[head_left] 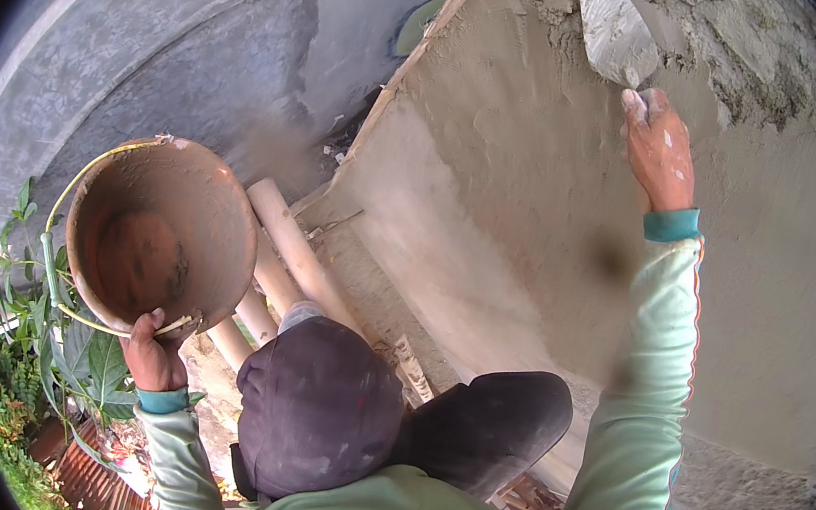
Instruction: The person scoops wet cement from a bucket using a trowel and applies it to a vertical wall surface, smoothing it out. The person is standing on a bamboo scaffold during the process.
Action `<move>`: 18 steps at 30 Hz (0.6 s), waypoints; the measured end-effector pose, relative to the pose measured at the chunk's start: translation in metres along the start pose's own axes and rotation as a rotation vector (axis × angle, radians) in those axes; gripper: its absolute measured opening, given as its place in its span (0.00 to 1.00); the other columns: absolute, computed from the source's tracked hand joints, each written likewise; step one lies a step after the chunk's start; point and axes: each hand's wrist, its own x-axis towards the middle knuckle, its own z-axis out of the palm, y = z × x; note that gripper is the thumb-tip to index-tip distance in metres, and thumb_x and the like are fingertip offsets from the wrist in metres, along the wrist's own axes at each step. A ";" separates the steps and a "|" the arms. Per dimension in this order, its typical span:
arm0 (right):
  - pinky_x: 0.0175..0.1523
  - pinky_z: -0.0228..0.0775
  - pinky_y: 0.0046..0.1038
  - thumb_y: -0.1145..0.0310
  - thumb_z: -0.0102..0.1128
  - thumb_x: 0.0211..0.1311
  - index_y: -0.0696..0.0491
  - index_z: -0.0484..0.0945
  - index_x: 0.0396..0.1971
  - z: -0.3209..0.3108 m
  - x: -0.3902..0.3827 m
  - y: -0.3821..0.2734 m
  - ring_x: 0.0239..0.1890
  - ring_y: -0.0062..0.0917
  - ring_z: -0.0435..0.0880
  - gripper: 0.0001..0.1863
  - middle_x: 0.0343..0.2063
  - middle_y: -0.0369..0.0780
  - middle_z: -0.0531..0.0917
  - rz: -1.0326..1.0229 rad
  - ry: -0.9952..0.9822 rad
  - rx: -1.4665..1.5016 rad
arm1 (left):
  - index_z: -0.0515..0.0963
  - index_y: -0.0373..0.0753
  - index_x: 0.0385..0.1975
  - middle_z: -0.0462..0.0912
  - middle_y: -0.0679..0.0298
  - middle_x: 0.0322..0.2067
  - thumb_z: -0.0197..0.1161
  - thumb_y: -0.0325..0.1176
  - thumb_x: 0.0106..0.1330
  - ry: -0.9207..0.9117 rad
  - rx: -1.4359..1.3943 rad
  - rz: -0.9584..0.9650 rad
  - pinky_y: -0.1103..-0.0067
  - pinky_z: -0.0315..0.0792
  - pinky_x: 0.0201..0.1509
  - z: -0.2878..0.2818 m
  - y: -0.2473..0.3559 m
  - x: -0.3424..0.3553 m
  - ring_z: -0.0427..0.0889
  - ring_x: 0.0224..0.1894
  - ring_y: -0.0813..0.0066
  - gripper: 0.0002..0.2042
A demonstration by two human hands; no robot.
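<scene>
My left hand (155, 355) grips the near rim of a round bucket (163, 237), thumb over the edge. The bucket is tilted so its brown, mortar-smeared inside faces me. A thin yellow wire handle with a green grip (51, 270) hangs round its left side. Up at the right, my right hand (662, 148) is closed on the handle of a pointed trowel (615, 32). Its grey, mortar-coated blade lies against or very close to the wall (538, 169), at the border between smooth plaster and rough wet mortar (763, 54). The fingers hide most of the trowel's handle.
Below the bucket, several pale pipes or poles (298, 253) lie side by side. Leafy plants (94, 360) grow at the left, near a rusty corrugated sheet (96, 471). A grey wall (201, 40) stands at the upper left. My bent knees in dark trousers (320, 406) fill the lower middle.
</scene>
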 end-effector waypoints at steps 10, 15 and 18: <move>0.49 0.72 0.51 0.52 0.51 0.72 0.59 0.77 0.44 0.127 -0.060 0.089 0.44 0.57 0.82 0.22 0.38 0.58 0.84 0.151 -0.191 -0.121 | 0.67 0.34 0.61 0.77 0.60 0.39 0.55 0.21 0.58 0.057 0.010 -0.094 0.59 0.86 0.42 -0.015 -0.007 0.005 0.81 0.37 0.67 0.27; 0.31 0.75 0.39 0.51 0.50 0.73 0.58 0.77 0.39 0.098 -0.052 0.026 0.23 0.36 0.83 0.22 0.25 0.44 0.82 0.330 -0.213 0.535 | 0.73 0.31 0.42 0.78 0.58 0.37 0.56 0.25 0.60 0.079 0.030 -0.041 0.58 0.84 0.44 -0.009 0.000 -0.001 0.82 0.37 0.61 0.11; 0.27 0.72 0.33 0.51 0.49 0.74 0.58 0.76 0.39 0.088 -0.005 -0.010 0.18 0.27 0.78 0.22 0.22 0.39 0.78 0.316 -0.236 0.620 | 0.75 0.30 0.34 0.80 0.55 0.37 0.56 0.26 0.62 0.043 0.058 -0.017 0.56 0.82 0.45 -0.010 -0.001 -0.001 0.83 0.39 0.58 0.07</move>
